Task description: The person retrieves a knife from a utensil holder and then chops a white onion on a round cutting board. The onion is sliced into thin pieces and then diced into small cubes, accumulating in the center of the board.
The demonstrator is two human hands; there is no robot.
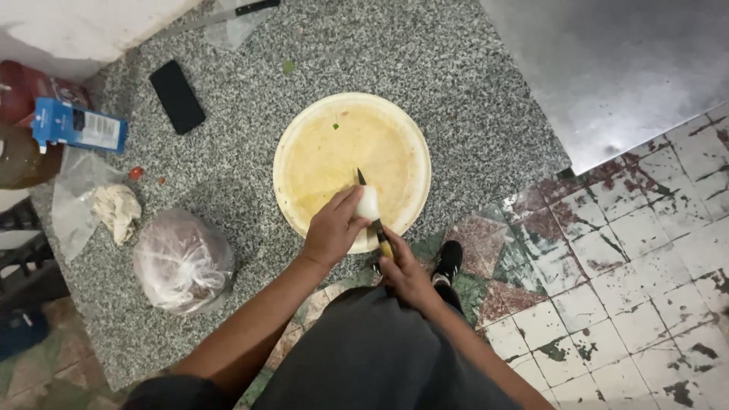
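A round, cream-coloured cutting board (pixel 334 144) lies on a speckled grey granite counter (pixel 250 175). My left hand (pixel 332 228) holds a small white peeled onion (pixel 368 203) on the board's near edge. My right hand (pixel 404 272) grips a yellow-handled knife (pixel 372 216) whose dark blade passes beside the onion, its tip pointing away from me. The two hands are close together at the counter's front edge.
A black phone (pixel 177 96) lies at the back left, near a blue carton (pixel 76 126). Plastic bags (pixel 182 262) sit at the left front. Another knife (pixel 216 15) rests at the back. A steel surface (pixel 615 68) is at the right; worn floor tiles (pixel 607 288) lie below.
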